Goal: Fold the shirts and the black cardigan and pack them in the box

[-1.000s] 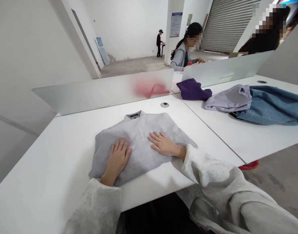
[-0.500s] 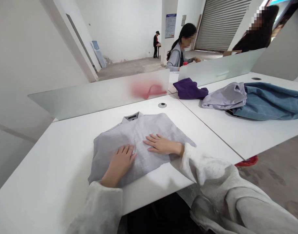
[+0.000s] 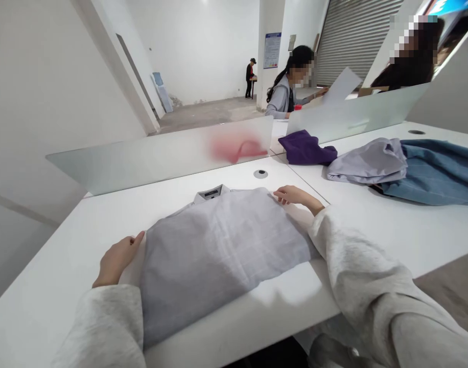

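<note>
A folded light-grey shirt [image 3: 218,245] lies flat on the white table [image 3: 57,286], collar at the far side. My left hand [image 3: 117,258] is at the shirt's left edge, fingers curled and thumb touching the cloth. My right hand [image 3: 295,196] is at the shirt's far right corner, fingers closed on the edge of the cloth. Both arms wear pale fleece sleeves.
A frosted divider [image 3: 142,158] runs along the table's far side, with a cable hole [image 3: 260,174] before it. On the adjoining desk lie a purple cloth [image 3: 306,148], a grey garment [image 3: 372,161] and a blue garment [image 3: 441,171]. A seated person [image 3: 283,94] beyond holds a sheet of paper [image 3: 341,87].
Both hands have left the top of the shirt and moved outward to its edges, the left to the left side and the right to the far right corner. The person beyond raised a sheet.
</note>
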The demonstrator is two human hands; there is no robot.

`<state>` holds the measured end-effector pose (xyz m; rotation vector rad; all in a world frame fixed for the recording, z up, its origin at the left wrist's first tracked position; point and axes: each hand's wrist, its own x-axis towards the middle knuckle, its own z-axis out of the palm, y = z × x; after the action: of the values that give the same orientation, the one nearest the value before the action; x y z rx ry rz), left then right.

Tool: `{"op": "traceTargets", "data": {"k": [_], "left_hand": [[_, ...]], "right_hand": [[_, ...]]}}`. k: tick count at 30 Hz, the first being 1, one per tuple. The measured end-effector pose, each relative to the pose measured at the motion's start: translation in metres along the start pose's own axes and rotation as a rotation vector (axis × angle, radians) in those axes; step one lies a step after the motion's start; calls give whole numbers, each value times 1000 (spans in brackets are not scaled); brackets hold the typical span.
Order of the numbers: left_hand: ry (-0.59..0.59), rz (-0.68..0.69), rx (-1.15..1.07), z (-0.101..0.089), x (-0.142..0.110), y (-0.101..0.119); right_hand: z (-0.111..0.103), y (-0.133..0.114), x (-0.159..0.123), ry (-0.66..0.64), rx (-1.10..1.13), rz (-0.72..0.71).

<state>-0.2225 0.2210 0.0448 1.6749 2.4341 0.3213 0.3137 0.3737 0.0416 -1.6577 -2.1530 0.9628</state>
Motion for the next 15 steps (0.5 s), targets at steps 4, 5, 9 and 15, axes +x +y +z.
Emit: {"op": "traceTargets", "data": {"k": [4, 5, 9, 15], "left_hand": [[-73, -12, -66, 10, -1, 10], [-73, -2, -74, 11, -2, 14], [-40, 34, -60, 18, -5, 21], [-21, 49, -325, 21, -9, 14]], "right_hand": [[18, 3, 25, 77, -27, -31], [22, 2, 28, 109, -42, -53], [31, -1, 36, 249, -15, -136], [37, -3, 34, 266, 447, 40]]}}
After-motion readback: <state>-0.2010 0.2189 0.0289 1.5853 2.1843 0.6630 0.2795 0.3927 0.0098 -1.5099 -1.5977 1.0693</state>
